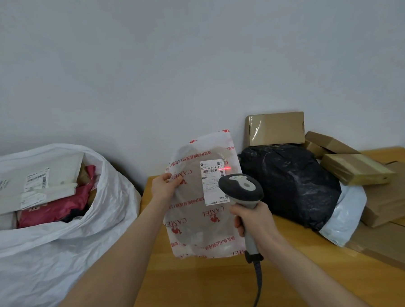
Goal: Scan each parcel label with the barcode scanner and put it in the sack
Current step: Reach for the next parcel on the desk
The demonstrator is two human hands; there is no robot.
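Observation:
My left hand grips the left edge of a white plastic parcel with red print, held upright above the wooden table. Its white label faces me. My right hand is closed around the handle of a grey and black barcode scanner, whose head points at the label. A red scan line glows across the label's upper right corner. The white sack stands open at the left, holding several parcels, among them a red one.
A large black wrapped parcel lies right of the held parcel, partly on a pale grey mailer. Several cardboard boxes are stacked at the back right against the wall. The scanner cable runs down toward the near edge.

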